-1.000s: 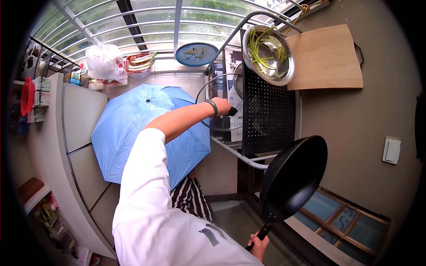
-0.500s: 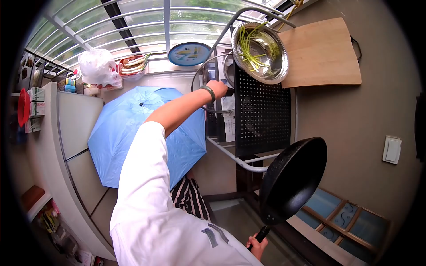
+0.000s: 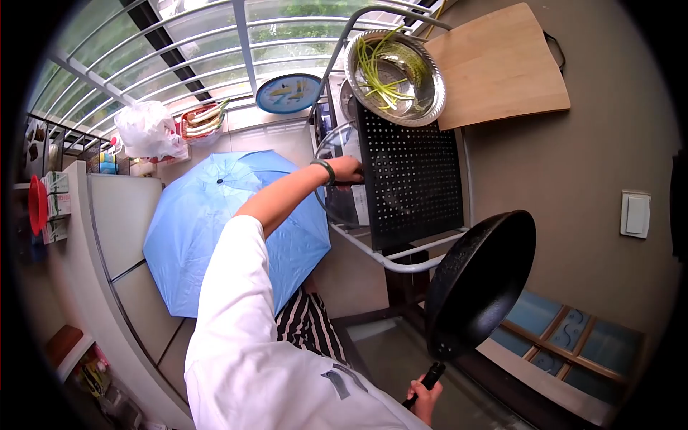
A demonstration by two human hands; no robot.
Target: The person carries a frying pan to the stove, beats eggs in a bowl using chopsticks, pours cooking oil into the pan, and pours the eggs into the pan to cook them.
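My left hand (image 3: 346, 170) reaches forward, closed at the glass lid (image 3: 331, 147), beside the black perforated panel (image 3: 412, 179). The lid's rim shows to the left of the hand; its knob is hidden by my fingers. Low on the right, my right hand (image 3: 426, 398) is wrapped round the handle of a black wok (image 3: 480, 287). The wok is tilted, with its dark inside facing right, and nothing shows in it.
A grey tubular frame (image 3: 408, 268) surrounds the panel. Above it sit a metal bowl (image 3: 430, 107) with green stems and a wooden board (image 3: 502, 68). An open blue umbrella (image 3: 236, 236) stands at left. Near the window are a blue oval tray (image 3: 269, 104) and a white plastic bag (image 3: 147, 132).
My left hand and the lid have moved down slightly, and the lid now appears more edge-on. The wok has shifted a little to the right, still in my right hand. The view has tilted slightly.
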